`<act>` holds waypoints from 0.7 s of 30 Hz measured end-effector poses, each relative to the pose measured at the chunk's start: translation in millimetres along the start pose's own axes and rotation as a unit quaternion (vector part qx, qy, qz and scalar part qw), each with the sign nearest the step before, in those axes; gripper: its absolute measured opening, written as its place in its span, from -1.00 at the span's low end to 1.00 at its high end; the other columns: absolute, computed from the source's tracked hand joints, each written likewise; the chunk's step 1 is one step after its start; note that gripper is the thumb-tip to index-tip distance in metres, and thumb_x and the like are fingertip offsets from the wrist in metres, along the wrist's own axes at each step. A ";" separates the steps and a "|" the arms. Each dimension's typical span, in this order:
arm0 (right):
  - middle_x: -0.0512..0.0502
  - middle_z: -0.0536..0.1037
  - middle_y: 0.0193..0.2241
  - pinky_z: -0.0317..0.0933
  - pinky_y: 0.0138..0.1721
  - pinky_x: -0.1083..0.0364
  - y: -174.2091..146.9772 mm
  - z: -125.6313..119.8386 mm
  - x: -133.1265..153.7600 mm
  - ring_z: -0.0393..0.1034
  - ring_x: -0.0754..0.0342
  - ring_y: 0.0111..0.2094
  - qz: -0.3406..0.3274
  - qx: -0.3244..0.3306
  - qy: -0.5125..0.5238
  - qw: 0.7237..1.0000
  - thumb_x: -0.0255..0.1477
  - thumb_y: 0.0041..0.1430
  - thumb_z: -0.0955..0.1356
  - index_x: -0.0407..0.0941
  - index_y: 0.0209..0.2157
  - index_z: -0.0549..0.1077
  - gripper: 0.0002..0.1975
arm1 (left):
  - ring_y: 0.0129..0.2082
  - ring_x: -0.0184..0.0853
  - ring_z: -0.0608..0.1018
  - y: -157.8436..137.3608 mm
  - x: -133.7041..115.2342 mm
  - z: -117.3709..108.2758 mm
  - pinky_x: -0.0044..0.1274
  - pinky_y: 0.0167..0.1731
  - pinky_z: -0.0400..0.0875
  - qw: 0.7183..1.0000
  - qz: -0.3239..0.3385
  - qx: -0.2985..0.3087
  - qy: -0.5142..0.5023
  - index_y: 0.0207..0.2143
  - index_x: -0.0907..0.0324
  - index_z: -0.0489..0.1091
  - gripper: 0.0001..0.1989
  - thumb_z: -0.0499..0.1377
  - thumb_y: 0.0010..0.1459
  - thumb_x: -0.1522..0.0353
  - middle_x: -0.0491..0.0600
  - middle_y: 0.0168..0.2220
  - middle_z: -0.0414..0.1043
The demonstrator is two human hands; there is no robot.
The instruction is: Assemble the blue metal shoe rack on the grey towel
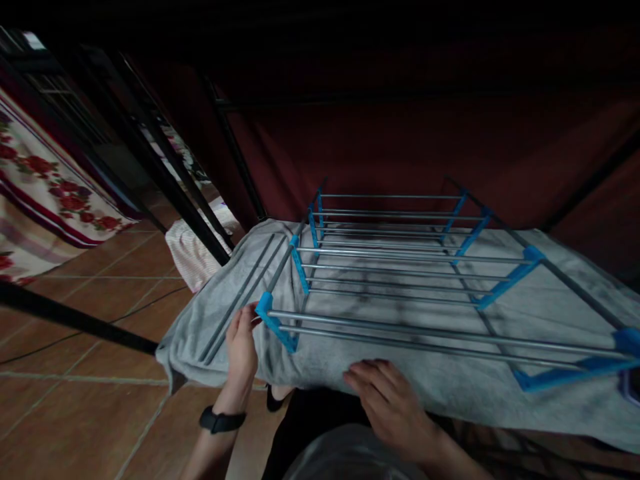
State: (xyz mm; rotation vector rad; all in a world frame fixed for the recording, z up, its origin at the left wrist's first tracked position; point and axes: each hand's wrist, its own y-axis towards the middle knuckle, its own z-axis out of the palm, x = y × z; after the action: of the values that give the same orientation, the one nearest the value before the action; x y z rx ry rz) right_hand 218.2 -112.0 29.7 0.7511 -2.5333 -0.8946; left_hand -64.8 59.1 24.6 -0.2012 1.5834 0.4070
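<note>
A rack of grey metal tubes with blue plastic brackets lies on a grey blanket. At its near left corner, my left hand has its fingertips curled against a blue bracket; part of the grip is hidden. A dark band circles my left wrist. My right hand hovers near the blanket's front edge, fingers loosely stretched and holding nothing. It is below the nearest crossbars. Two loose grey tubes lie side by side on the blanket, left of the rack.
Black metal posts stand at the left, and a dark red curtain hangs behind the rack. Beyond the posts are a floral blanket and a pale cloth. A thin cable crosses the tiled floor.
</note>
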 end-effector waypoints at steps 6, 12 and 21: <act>-0.16 0.54 0.00 0.30 0.01 0.03 -127.5 44.9 -42.1 0.44 0.04 -0.01 0.107 0.065 -0.055 0.991 -0.61 0.32 0.16 -0.08 0.14 0.41 -0.56 | 0.04 -0.04 0.43 26.6 88.8 -68.2 -0.19 0.07 0.35 0.893 0.109 -0.028 0.435 -0.02 0.28 0.44 -0.60 0.01 0.15 0.35 0.24 0.01 0.39; -0.19 0.48 0.13 0.30 0.06 -0.01 -182.8 59.5 -78.6 0.39 -0.05 0.13 0.167 0.061 -0.149 0.973 -0.38 0.38 0.18 -0.10 0.22 0.32 -0.58 | 0.09 0.14 0.37 40.8 100.8 -75.1 -0.11 0.00 0.31 0.760 0.087 -0.002 0.644 0.28 0.43 0.13 -0.41 -0.04 0.24 0.34 0.40 0.14 0.27; -0.09 0.47 0.18 0.30 0.09 -0.03 -191.8 71.3 -82.3 0.44 -0.07 0.12 0.149 0.044 -0.183 0.971 -0.39 0.30 0.24 0.04 0.29 0.25 -0.47 | 0.00 0.07 0.42 69.6 97.4 -76.2 -0.24 -0.10 0.30 0.711 0.102 0.080 0.691 0.15 0.38 0.28 -0.52 -0.19 0.30 0.38 0.30 -0.05 0.36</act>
State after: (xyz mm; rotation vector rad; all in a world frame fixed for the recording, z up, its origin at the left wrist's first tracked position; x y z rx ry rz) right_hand 319.3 -156.9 -161.1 0.2257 -2.9190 -0.8859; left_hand -167.2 106.0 -61.8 -0.1984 3.1550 0.2552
